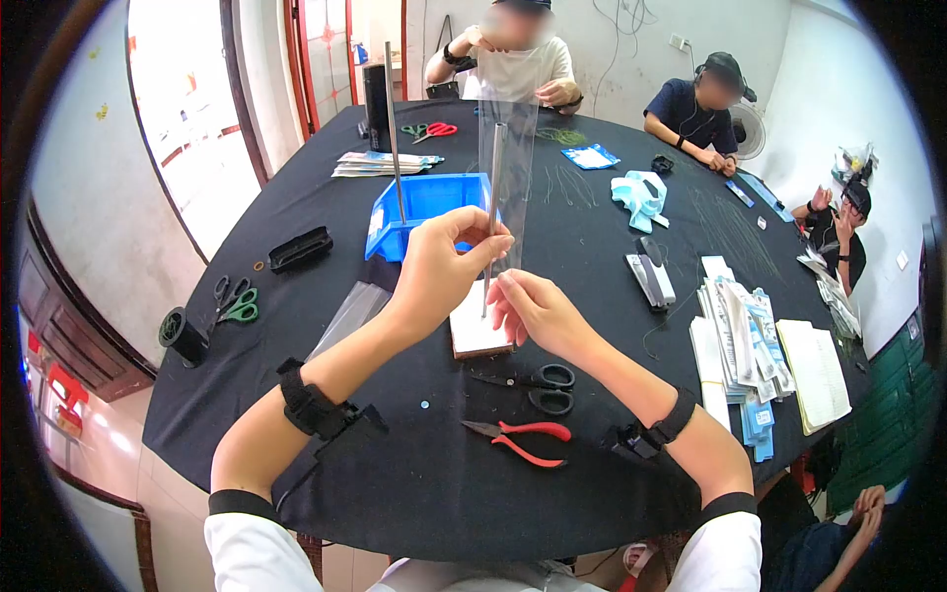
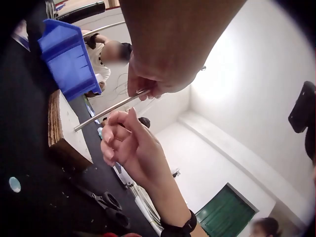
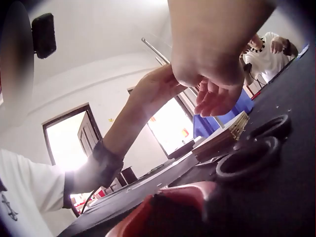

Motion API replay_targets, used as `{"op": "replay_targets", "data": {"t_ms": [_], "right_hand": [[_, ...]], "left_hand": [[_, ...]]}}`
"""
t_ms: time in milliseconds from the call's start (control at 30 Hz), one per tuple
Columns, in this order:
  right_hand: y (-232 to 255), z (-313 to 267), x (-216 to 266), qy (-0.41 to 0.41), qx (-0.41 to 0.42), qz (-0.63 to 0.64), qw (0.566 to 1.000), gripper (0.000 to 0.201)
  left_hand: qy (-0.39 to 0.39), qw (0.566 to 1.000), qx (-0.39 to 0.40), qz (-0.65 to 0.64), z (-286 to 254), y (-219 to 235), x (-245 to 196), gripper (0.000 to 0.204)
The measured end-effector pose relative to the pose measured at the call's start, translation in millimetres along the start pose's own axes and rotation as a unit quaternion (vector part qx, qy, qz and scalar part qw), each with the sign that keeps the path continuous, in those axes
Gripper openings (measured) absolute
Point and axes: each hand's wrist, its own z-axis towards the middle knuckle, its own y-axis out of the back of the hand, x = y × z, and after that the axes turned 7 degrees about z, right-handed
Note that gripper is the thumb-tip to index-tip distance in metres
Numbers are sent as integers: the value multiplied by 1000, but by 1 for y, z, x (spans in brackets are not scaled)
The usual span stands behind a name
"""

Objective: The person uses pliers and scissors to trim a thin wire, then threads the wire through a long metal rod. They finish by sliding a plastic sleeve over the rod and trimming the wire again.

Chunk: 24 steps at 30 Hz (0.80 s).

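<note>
No brand or wording is readable here: the packets (image 1: 735,335) on the right have blue print too small to make out, and the lined notebook (image 1: 814,375) beside them is just as illegible. The person's left hand (image 1: 449,257) pinches a slim metal rod (image 1: 497,163) between thumb and fingers, partway up. Its lower end meets the white top of a block (image 1: 475,327) on the table (image 1: 375,513), and the block's sides look brown, rough and layered, kinda like plywood. The right hand (image 1: 538,316) is bent right beside the rod's lower part, fingers curved; can't tell if they're touching it or gripping something thin, since the fingers overlap in every view. Clear, shiny film (image 1: 521,217) stands behind the rod, but what supports it is hidden. The blue box (image 1: 387,242) past the block is smooth plastic, partly covered by the left hand, with a second rod (image 1: 394,128) sticking up at it. Nearer the person are black-handled scissors (image 1: 550,388) and pliers (image 1: 533,429) with curved red grips.
</note>
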Motion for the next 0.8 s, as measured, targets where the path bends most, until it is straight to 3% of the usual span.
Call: {"op": "replay_targets", "data": {"t_ms": [167,367,500,800], "right_hand": [[7,-6,1,-6,-4,-123,992,22],[22,-12,24,-87,32,-199,976,19],[32,-15,33,-56,35,-255,965,21],[45,-13,95,30,-25,-251,967,18]], "left_hand": [[-15,999,-35,14,-7,-9,5,11],[8,999,-51,14,-15,-16,10,10],[-4,997,-66,32,-21,-21,16,10],[15,997,-79,12,-28,-28,23,11]]}}
